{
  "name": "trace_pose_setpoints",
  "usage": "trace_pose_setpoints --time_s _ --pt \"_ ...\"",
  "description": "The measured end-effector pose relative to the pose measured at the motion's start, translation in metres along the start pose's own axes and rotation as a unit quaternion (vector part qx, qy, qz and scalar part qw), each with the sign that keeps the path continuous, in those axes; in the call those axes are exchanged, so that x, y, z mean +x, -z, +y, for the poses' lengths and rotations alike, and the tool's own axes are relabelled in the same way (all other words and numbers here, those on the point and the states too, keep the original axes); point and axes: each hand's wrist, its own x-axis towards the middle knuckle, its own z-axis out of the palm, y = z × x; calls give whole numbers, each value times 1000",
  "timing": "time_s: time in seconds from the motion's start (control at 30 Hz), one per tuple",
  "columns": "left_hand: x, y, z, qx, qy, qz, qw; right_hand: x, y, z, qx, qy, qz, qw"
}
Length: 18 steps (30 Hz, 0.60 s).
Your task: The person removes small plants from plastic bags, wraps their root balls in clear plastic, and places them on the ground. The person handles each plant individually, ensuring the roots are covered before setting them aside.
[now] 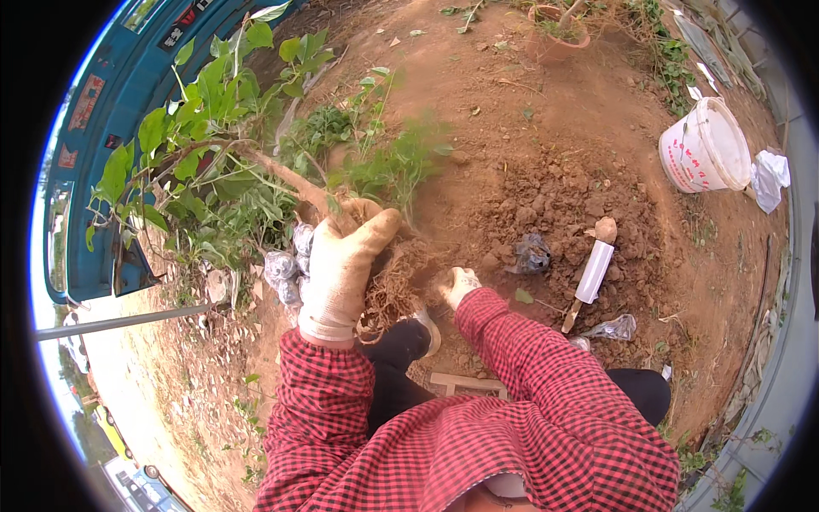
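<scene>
My left hand (345, 269), in a soiled pale work glove, grips the lower stem of a leafy woody plant (281, 169). The stem slants up to the left into broad green leaves. Bare, tangled brown roots (397, 288) hang beside and below that hand, with little soil on them. My right hand (459, 287), also gloved, is just right of the roots with its fingers curled. Blur at its fingertips hides whether it pinches anything. Against the left glove's far side sit several plastic-wrapped root balls (281, 272).
A tool with a white-wrapped handle (594, 272) lies on loose soil (563, 198) beside crumpled dark plastic (531, 253). Clear plastic (614, 328) lies nearer. A white bucket (688, 153) stands right, a clay pot (556, 45) at the back, a blue vehicle (102, 147) left. A wooden stool (470, 382) is below me.
</scene>
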Motion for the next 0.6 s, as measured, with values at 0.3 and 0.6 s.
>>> trace_pose_setpoints --time_s 0.3,0.6 --pt "0 6 -5 43 34 -14 998 73 -34 -8 24 -116 -46 992" --pt "2 29 -41 68 94 -72 991 -54 91 -2 537 64 -45 840"
